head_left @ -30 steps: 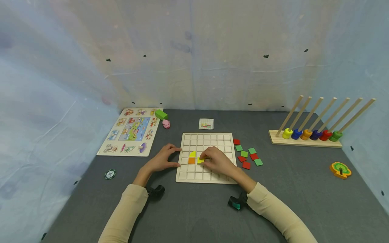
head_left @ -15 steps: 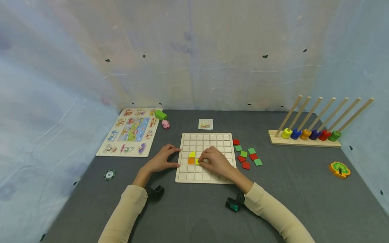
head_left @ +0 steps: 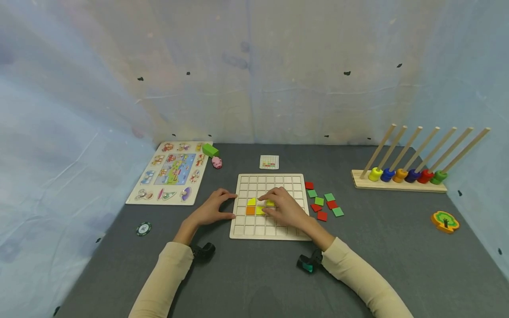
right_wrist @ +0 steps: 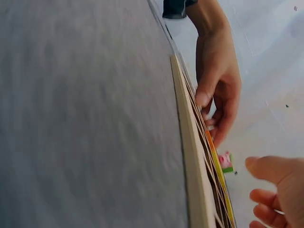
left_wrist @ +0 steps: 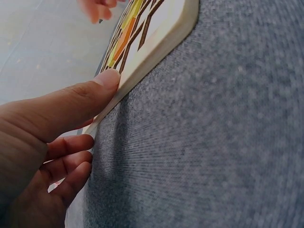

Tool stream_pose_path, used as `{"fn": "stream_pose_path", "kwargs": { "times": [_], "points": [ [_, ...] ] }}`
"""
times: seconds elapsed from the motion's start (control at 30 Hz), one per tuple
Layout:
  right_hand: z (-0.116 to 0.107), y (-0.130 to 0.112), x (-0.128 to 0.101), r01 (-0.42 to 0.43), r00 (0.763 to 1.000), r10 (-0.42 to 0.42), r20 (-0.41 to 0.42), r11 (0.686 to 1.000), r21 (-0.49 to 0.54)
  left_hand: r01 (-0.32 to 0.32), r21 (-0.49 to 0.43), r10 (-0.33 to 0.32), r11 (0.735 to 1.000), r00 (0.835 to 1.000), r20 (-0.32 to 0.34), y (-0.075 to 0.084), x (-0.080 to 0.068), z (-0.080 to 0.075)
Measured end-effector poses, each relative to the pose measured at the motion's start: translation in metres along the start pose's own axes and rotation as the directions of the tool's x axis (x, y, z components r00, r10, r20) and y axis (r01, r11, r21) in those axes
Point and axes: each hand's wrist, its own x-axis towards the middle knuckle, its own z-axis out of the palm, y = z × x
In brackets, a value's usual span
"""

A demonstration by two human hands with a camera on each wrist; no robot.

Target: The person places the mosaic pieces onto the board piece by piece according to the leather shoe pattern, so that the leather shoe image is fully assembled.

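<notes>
The right hand [head_left: 285, 207] lies with loosely bent fingers on the grid board [head_left: 265, 231], a yellow tile [head_left: 270, 203] just under its fingertips, while the left hand [head_left: 212, 208], thumb and fingers spread, braces the board's left edge.

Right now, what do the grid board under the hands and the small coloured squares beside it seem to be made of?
The grid board looks like pale unpainted wood with a matt finish: the right wrist view shows a thick, light edge. The loose squares seem thin, flat pieces with matt red and green faces, perhaps painted wood or card; the pictures cannot settle which.
</notes>
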Motion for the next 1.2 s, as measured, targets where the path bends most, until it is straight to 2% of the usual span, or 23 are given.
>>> {"fn": "stream_pose_path", "kwargs": {
  "times": [0.27,0.53,0.83,1.2],
  "points": [
    [-0.027,0.014,-0.011,-0.016,0.999,0.018,-0.04,0.998,0.057,-0.002,0.003,0.002,1.0,1.0,-0.003,-0.001,0.0,0.001],
    [-0.057,0.035,-0.031,-0.025,0.996,0.026,-0.084,1.0,0.011,-0.003,0.004,0.004,1.0,1.0,-0.006,-0.001,0.0,0.001],
    [-0.091,0.055,-0.057,-0.16,0.987,0.16,-0.01,0.987,0.015,-0.006,0.006,0.006,1.0,1.0,-0.002,-0.002,0.0,0.0],
    [-0.109,0.074,-0.076,-0.185,0.979,0.184,0.091,0.983,0.001,-0.002,-0.003,0.002,1.0,1.0,0.003,0.0,0.0,0.0]
  ]
}}
